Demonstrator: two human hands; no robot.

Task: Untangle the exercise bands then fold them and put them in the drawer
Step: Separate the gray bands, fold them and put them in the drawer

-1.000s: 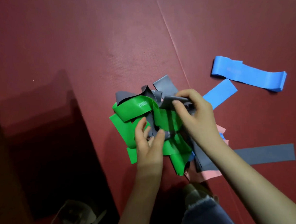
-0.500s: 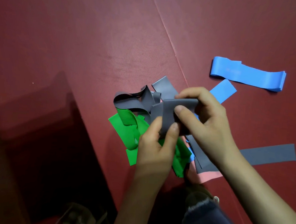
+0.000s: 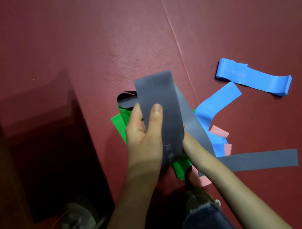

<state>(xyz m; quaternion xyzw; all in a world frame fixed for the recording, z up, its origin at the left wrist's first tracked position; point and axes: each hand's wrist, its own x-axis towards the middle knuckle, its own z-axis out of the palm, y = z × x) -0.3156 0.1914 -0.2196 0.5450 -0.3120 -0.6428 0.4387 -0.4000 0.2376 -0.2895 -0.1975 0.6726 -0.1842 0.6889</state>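
My left hand (image 3: pixel 143 131) grips a wide grey band (image 3: pixel 162 104) held up above the pile, thumb pressed on its front face. My right hand (image 3: pixel 192 144) is mostly hidden behind that band; only its wrist and heel show, so its grip cannot be seen. Underneath lie a green band (image 3: pixel 118 123), a blue band (image 3: pixel 217 104), a pink band (image 3: pixel 218 133) and another grey band (image 3: pixel 261 158) stretching right. A folded blue band (image 3: pixel 252 79) lies apart at the upper right.
Everything lies on a dark red floor mat (image 3: pixel 80 38) with a seam (image 3: pixel 177 39) running diagonally. A deep shadow covers the lower left. My shoes (image 3: pixel 78 218) and a denim trouser cuff (image 3: pixel 209 220) show at the bottom edge.
The grey band has been pulled up out of the tangle and now stands spread flat between my hands. The green band dropped back onto the mat.
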